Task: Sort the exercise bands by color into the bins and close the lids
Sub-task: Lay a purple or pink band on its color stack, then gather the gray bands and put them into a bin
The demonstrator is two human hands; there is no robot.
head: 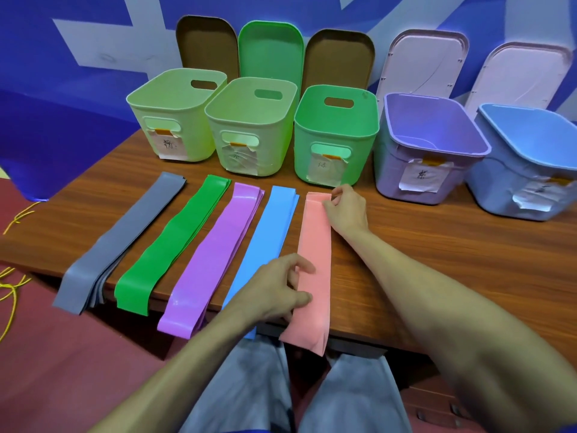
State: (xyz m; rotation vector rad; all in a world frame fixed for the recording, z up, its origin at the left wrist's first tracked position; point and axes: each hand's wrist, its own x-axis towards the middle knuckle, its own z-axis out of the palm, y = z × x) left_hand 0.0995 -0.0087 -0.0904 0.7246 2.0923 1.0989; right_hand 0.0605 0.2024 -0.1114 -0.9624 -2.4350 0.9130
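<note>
Stacks of exercise bands lie side by side on the wooden table (437, 245), their near ends hanging over the front edge: grey (125, 242), green (175, 242), purple (215, 251), blue (268, 232) and pink (315, 245). My right hand (346, 209) pinches the far end of the pink bands. Near the table's front edge my left hand (278, 289) grips the same pink stack. Behind the bands stand open labelled bins: two pale green (175, 117) (249, 126), one green (335, 135), one purple (431, 148), one blue (527, 160).
The lids lean against the blue wall behind the bins: two brown (207, 45) (338, 57), one green (270, 50), two pale pink (426, 64) (524, 76). Yellow cord (12, 292) lies on the red floor at the left. My knees are under the table's front edge.
</note>
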